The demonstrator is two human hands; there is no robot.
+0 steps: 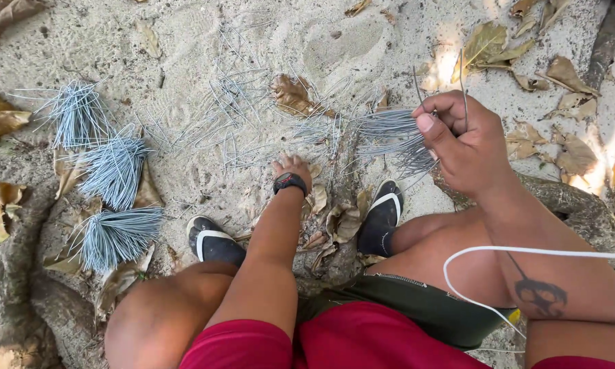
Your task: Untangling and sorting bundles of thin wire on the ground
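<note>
1. Sand lay under everything, strewn with dry leaves; loose grey wires were scattered thinly across it, too fine to count.
2. The right hand was raised above the ground, fingers curled tight around a bundle of grey wires; the near ends of the bundle were hidden inside the fist, and the thumb pressed along the top.
3. The left hand reached down to the sand just beside the loose wires; only its back and a black watch showed, so whether its fingers were spread or pinching anything could not be told.
4. Three tied bundles lay in a row well apart to the left, each fanned out at one end.
5. Two black sandals sat between the knees; a thin white cable crossed the right forearm and was cut off by the frame's right edge; tree roots were partly covered by the right arm.
</note>
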